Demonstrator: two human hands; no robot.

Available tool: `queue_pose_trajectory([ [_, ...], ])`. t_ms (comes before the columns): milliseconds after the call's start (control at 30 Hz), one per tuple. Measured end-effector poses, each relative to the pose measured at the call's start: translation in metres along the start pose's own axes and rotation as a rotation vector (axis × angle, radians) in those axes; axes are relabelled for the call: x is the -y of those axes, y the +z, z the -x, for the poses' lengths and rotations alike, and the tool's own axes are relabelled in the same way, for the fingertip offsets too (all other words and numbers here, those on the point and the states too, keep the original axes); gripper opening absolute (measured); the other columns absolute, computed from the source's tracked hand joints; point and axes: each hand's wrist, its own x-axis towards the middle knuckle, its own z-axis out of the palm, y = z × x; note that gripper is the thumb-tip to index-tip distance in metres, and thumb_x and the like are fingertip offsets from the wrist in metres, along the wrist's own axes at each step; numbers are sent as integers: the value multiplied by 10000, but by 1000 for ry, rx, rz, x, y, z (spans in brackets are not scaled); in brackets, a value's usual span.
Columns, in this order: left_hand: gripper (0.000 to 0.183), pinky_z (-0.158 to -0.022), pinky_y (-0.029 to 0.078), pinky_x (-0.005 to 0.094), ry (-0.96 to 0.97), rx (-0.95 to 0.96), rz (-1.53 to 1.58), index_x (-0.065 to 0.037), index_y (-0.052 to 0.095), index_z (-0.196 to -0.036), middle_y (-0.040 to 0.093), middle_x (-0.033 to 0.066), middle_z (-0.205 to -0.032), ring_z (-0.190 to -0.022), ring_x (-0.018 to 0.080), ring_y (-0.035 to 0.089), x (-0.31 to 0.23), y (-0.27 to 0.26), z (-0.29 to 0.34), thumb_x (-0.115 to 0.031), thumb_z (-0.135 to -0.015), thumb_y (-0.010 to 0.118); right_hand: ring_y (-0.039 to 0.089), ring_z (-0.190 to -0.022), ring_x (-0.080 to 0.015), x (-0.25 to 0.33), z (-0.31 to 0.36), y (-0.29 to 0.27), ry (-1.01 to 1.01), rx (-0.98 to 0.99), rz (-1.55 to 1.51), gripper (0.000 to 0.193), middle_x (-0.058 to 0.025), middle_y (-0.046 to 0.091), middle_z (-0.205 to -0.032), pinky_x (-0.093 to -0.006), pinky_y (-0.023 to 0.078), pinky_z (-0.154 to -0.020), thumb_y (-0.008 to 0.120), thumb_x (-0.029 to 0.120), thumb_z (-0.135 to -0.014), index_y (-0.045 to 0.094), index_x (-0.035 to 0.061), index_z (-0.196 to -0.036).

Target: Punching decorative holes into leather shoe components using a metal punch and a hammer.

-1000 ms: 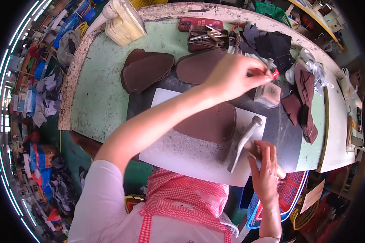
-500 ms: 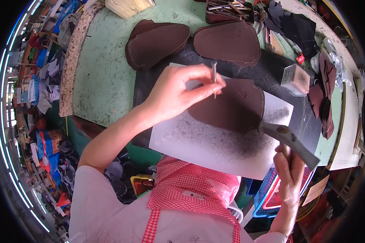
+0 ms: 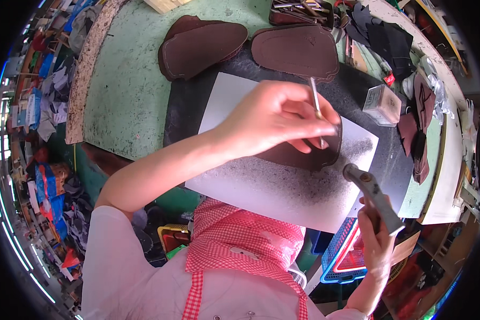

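Observation:
My left hand [image 3: 266,120] pinches a slim metal punch [image 3: 316,96], tilted, its lower end over the right part of a dark brown leather piece [image 3: 296,158]. That hand hides much of the leather, which lies on a white sheet [image 3: 224,176] strewn with dark specks. My right hand [image 3: 376,237] grips a hammer [image 3: 376,198] by its handle. The hammer's round face hovers near the sheet's right side, apart from the punch.
A black mat [image 3: 184,114] lies under the sheet on a green worktable [image 3: 128,85]. Stacked brown leather pieces [image 3: 202,48] and another stack [image 3: 296,48] sit beyond. To the right are a clear box [image 3: 382,105] and leather scraps [image 3: 422,133]; a tool tray [image 3: 301,13] stands at the back.
My left hand has moved right with the punch, now covering more of the leather and tilting the tool. The hammer has shifted slightly away from the leather's edge. The whole view has shifted a little.

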Motion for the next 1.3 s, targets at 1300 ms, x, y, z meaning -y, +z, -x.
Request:
queue_pose_trajectory([
  [1300, 136, -717, 551, 245, 179, -3, -369, -21, 670, -985, 707, 75, -885, -812, 133, 702, 42, 20, -6, -56, -854, 679, 302, -505, 5, 21, -8, -4, -266, -167, -6, 495, 9, 447, -711, -172, 188, -443, 510, 425, -975, 483, -49, -1115],
])
